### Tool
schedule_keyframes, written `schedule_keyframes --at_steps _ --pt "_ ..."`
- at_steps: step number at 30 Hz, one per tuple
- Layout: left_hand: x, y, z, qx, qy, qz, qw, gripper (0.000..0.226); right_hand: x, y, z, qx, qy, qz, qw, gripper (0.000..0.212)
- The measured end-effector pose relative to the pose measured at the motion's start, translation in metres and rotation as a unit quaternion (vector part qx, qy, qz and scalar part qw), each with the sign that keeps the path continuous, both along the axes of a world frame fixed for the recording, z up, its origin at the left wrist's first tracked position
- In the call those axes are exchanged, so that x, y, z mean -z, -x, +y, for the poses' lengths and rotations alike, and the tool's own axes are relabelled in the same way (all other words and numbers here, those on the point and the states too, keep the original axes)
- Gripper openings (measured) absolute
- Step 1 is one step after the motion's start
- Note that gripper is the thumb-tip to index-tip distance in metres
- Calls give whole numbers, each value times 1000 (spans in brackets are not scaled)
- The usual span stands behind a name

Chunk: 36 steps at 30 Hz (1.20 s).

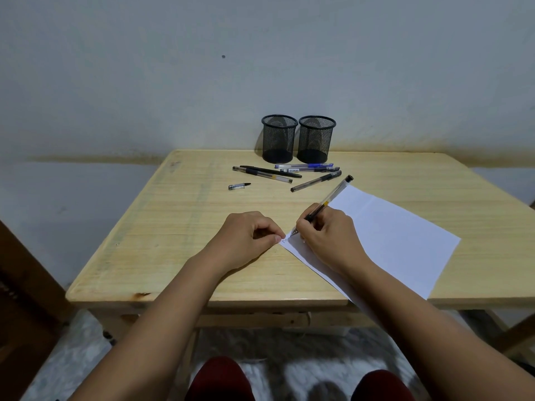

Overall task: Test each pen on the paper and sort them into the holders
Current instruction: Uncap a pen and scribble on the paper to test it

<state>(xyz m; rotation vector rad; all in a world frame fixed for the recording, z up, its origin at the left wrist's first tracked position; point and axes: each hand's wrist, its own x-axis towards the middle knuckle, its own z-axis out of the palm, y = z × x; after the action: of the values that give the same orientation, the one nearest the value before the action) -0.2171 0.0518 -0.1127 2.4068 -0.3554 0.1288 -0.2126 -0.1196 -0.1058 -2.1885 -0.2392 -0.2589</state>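
My right hand (327, 235) grips a clear pen (333, 195) with a black grip, its tip touching the near left corner of the white paper (399, 235), where small scribbles show. My left hand (249, 235) rests with curled fingers, thumb and forefinger pinching that paper corner. Two black mesh holders, left (279, 138) and right (316, 139), stand side by side at the table's far edge; both look empty. Several pens (286, 173) lie in front of them. A loose pen cap (239, 186) lies apart, to their left.
The wooden table (179, 227) stands against a pale wall. The paper lies at an angle on the right half, one corner hanging over the near edge. Dark wooden furniture (20, 285) stands at the left. My knees in red show below the table.
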Motion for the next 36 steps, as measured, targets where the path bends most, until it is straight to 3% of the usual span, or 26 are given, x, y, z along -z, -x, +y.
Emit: schedule_keyframes --at_steps 9,13,17,22,27,32,36 --pt "-9 -5 1 -5 18 43 999 16 -10 -17 -7 17 -132 74 988 17" --pt "-18 -26 8 -68 22 49 996 16 -23 -32 -6 4 -126 132 983 19" --pt "-20 -58 23 -189 -74 -4 979 26 -31 -45 -3 -12 -95 143 985 21" --pt "-16 -83 36 -216 -202 4 955 33 -37 -55 4 -40 -40 126 990 25" --pt "-13 -95 34 -239 -198 -7 951 26 -42 -61 13 -67 -18 107 992 25" --pt "-8 -100 33 -281 -113 -20 953 12 -44 -65 19 -81 -22 106 991 25" --pt "-12 -101 37 -278 -161 -59 945 23 -43 -68 20 -82 -28 112 990 26"
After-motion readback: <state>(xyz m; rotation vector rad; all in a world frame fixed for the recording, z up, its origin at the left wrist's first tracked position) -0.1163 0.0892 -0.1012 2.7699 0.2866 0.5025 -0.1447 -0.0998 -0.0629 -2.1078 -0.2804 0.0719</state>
